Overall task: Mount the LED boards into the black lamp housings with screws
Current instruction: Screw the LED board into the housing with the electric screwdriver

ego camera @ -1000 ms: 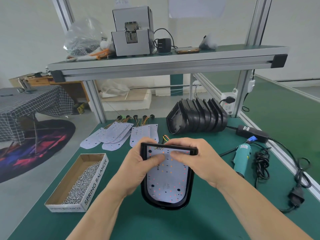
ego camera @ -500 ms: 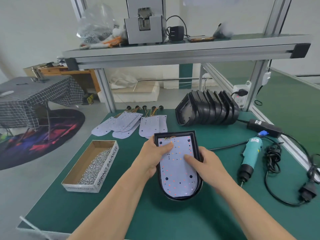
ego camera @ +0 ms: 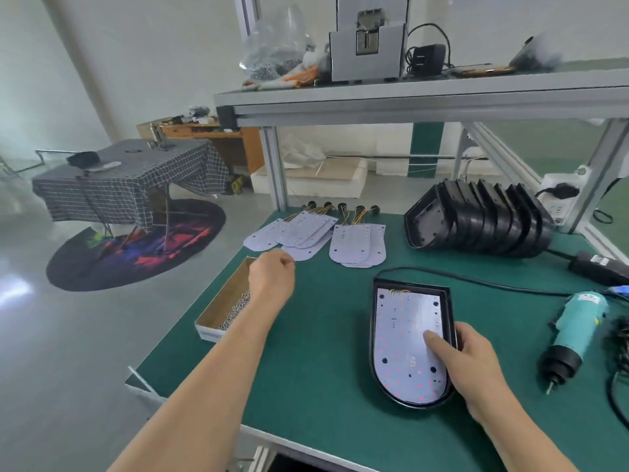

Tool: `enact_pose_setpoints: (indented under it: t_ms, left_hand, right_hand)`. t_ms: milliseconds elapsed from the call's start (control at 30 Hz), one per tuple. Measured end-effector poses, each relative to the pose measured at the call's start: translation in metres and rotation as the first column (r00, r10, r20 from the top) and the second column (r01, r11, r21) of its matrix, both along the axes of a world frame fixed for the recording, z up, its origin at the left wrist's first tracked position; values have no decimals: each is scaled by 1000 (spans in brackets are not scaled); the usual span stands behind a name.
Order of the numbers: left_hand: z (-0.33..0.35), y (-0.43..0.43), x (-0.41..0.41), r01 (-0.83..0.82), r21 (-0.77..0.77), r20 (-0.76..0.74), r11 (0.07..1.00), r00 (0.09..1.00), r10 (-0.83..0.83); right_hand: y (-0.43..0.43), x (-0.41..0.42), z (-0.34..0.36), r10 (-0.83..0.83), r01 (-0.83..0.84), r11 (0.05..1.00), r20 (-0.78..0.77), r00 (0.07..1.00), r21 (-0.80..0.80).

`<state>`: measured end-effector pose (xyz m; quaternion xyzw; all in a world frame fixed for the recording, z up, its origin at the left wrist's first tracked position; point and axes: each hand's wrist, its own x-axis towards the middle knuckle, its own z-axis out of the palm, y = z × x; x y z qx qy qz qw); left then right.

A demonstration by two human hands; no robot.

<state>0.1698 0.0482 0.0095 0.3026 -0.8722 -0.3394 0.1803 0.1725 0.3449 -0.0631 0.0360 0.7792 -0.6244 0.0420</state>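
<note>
A black lamp housing [ego camera: 373,338] lies flat on the green bench with a white LED board [ego camera: 401,335] seated inside it. My right hand [ego camera: 476,366] grips the housing's right edge, and its thumb presses on the board. My left hand [ego camera: 272,277] hovers over the far end of a cardboard box of screws [ego camera: 218,315]. Its fingers are curled and nothing shows between them. A teal electric screwdriver [ego camera: 575,328] lies to the right of the housing, tip toward me.
Loose LED boards with wires lie in two piles [ego camera: 296,233] [ego camera: 357,243] at the back. A row of nested black housings [ego camera: 483,226] stands at the back right. The screwdriver's cable and power adapter [ego camera: 599,267] run along the right. An aluminium shelf [ego camera: 408,103] spans overhead.
My left hand has left the LED board and moved left to the screw box. My right hand has slid down the housing's right side. The view has turned left.
</note>
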Motion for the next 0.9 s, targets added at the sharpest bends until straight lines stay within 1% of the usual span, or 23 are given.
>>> enact_pose_setpoints:
  t_ms: [33, 67, 100, 133, 167, 200, 233, 267, 333, 400, 467, 600, 700, 767, 900]
  left_hand:
    - [1, -18, 3, -31, -82, 59, 996, 998, 36]
    - [0, -34, 5, -17, -151, 161, 988, 986, 42]
    - [-3, -46, 7, 40, -223, 299, 974, 954, 30]
    - [-6, -55, 9, 122, -283, 432, 951, 902, 12]
    - [-11, -60, 11, 204, -318, 530, 926, 848, -5]
    - [-16, -64, 11, 263, -333, 575, 906, 818, -26]
    - [-20, -66, 12, 287, -328, 581, 900, 812, -47]
    - [-22, -68, 12, 286, -316, 557, 905, 828, -67]
    - [-24, -68, 13, 222, -296, 463, 929, 884, -64]
    - [-25, -68, 17, 172, -324, 401, 930, 916, -29]
    - [-27, -69, 20, 144, -368, 366, 919, 930, 1]
    - [-30, -69, 23, 123, -402, 298, 907, 955, 3]
    - [-30, -69, 20, 50, -434, 246, 900, 967, 65]
    - [-30, -69, 20, 20, -452, 247, 892, 963, 104]
    - [-33, -71, 20, 28, -431, 330, 902, 935, 128]
  right_hand:
    - [0, 0, 0, 1, -1, 1000, -7, 1000, 16]
    - [0, 0, -1, 4, -4, 1000, -13, 1000, 29]
    - [0, -1, -1, 8, -8, 999, -18, 1000, 39]
    - [0, -1, -1, 14, -13, 999, -20, 1000, 47]
    - [0, -1, -1, 20, -19, 998, -20, 1000, 52]
    - [0, -1, -1, 23, -21, 998, -20, 1000, 56]
    - [0, -1, -2, 24, -23, 998, -21, 1000, 60]
    - [0, -1, -2, 25, -23, 998, -23, 999, 65]
    - [0, -1, -2, 26, -24, 997, -26, 999, 74]
    - [0, -1, -1, 24, -22, 997, -30, 999, 80]
    - [0, 0, -2, 21, -18, 997, -28, 999, 75]
    - [0, 0, -1, 31, -30, 996, -14, 999, 81]
    - [-2, 1, 2, 34, -33, 995, -7, 999, 98]
    - [-2, 1, 5, 41, -40, 992, -8, 999, 117]
    - [-1, 1, 6, 39, -39, 989, 2, 999, 140]
